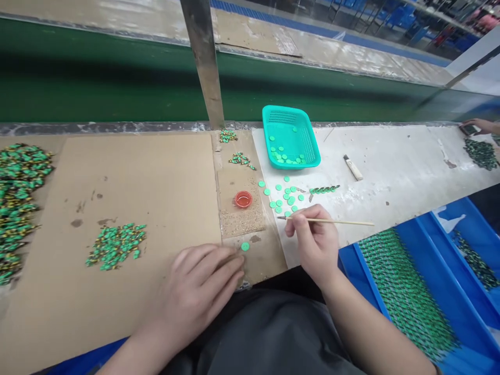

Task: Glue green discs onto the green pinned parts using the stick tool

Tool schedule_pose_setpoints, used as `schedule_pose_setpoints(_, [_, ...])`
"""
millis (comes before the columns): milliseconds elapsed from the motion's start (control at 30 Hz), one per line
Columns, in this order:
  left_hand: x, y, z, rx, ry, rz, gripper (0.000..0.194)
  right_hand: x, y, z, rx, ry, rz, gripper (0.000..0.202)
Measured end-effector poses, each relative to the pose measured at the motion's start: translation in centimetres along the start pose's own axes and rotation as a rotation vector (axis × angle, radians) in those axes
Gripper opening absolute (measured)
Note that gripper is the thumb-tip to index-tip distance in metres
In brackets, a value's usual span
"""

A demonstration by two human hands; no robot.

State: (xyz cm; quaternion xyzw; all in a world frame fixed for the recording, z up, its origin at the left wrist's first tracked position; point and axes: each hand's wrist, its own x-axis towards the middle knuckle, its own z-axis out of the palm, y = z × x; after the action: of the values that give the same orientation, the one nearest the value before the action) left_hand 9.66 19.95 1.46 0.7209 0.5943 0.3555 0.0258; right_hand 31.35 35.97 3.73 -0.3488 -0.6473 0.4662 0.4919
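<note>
In my right hand (314, 242) is a thin brush (339, 222), pinched near its dark tip, which points left. My left hand (205, 284) lies palm down at the table's front edge, fingers stretched toward the right. Just beyond its fingertips sits a green disc (245, 246). A small red cup (243, 199) stands on a speckled cardboard piece (234, 221). Several green discs (291, 200) lie loose beyond my right hand, beside a row of overlapping small green pieces (325, 189). What is under my left palm is hidden.
A turquoise basket (291, 136) with green discs stands behind. Heaps of green and yellow pieces (117, 246) lie left. A white tube (353, 167) lies right. Blue trays (385, 291) sit below the table's right edge. Another person's hand (482, 125) shows at far right.
</note>
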Motion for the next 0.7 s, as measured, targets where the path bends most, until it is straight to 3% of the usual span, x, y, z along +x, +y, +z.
schedule_pose_setpoints(133, [0.0, -0.2, 0.3, 0.098, -0.033, 0.027, 0.021, 1.2, 1.3, 0.8, -0.154, -0.067, -0.051, 0.023])
schedule_pose_setpoints(300, [1.1, -0.1, 0.6, 0.096, -0.044, 0.063, 0.019, 3.4, 1.0, 3.0, -0.08, -0.069, 0.031, 0.014])
schedule_pose_setpoints(400, [1.1, -0.3, 0.6, 0.117, -0.072, 0.074, 0.021, 4.9, 1.1, 4.1, -0.137, -0.052, -0.108, 0.017])
schedule_pose_setpoints(533, [1.0, -0.2, 0.7, 0.145, -0.092, 0.126, 0.019, 6.1, 1.8, 5.2, -0.325, -0.131, -0.376, 0.026])
schedule_pose_setpoints(700, [1.1, -0.1, 0.8, 0.149, -0.061, 0.136, 0.02, 6.2, 2.5, 5.8, -0.506, -0.232, -0.46, 0.034])
